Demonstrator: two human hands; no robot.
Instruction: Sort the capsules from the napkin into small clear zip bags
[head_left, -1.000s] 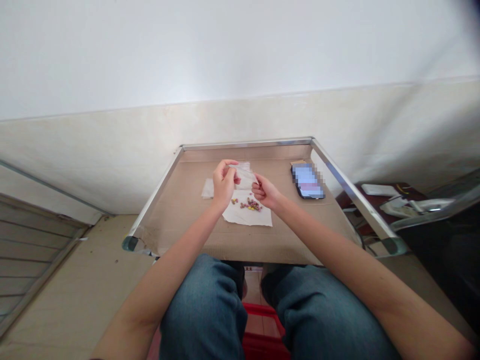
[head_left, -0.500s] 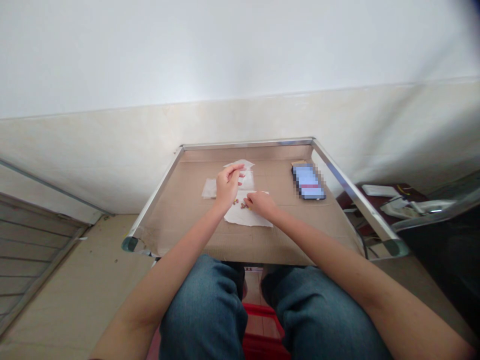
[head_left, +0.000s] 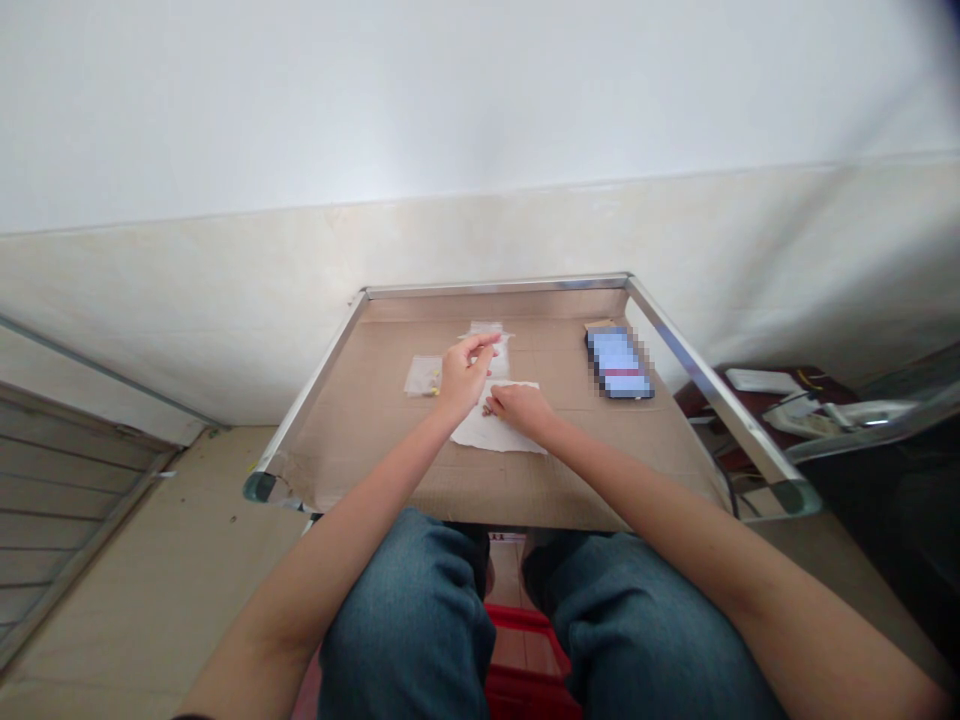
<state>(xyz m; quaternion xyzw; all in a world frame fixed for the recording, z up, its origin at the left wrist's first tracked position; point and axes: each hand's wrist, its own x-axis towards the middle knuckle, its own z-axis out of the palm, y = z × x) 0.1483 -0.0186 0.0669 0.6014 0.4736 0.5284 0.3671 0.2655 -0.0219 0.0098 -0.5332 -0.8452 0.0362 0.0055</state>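
My left hand (head_left: 465,372) hovers over the far left part of a white paper sheet (head_left: 480,436), its fingers stretched to the right and apart. Beyond its fingertips lies a clear plastic bag (head_left: 486,327). To its left is another small clear bag (head_left: 421,375), with yellow bits (head_left: 435,389) beside my wrist. My right hand (head_left: 523,409) rests on the paper with its fingers curled together at a few small brown pieces (head_left: 487,410). Whatever is between those fingertips is hidden.
Cardboard (head_left: 375,430) covers the metal-framed table (head_left: 495,290). A phone (head_left: 619,363) with a blurred screen lies at the right. My knees (head_left: 420,610) are under the near edge, and a wall (head_left: 480,240) stands behind. Beyond the right rail is a low dark-red table (head_left: 825,385) with items.
My left hand has shifted slightly right, uncovering more of the left bag and its yellow bits. The clear bag at the back looks differently shaped. My right hand has barely moved.
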